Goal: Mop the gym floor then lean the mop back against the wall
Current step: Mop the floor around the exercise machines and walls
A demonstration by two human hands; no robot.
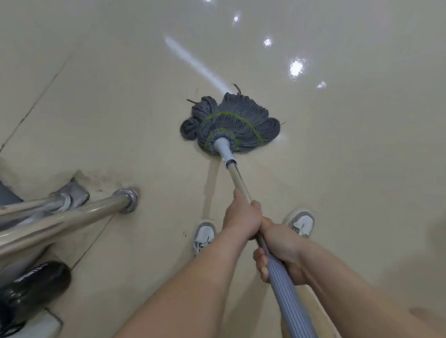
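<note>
A grey string mop head (230,124) with green stitching lies spread on the glossy beige floor (349,151) ahead of my feet. Its metal handle (238,180) runs back toward me and widens into a ribbed grey grip (289,300). My left hand (242,216) is wrapped around the metal part of the handle. Just behind it, my right hand (279,252) holds the top of the grey grip. A faint wet streak trails on the floor behind the mop head.
Chrome rails of a gym machine (55,217) are fixed to the floor at the left through a round flange (126,199). A black padded part (23,294) lies at the lower left. My two white shoes (204,236) stand under the handle.
</note>
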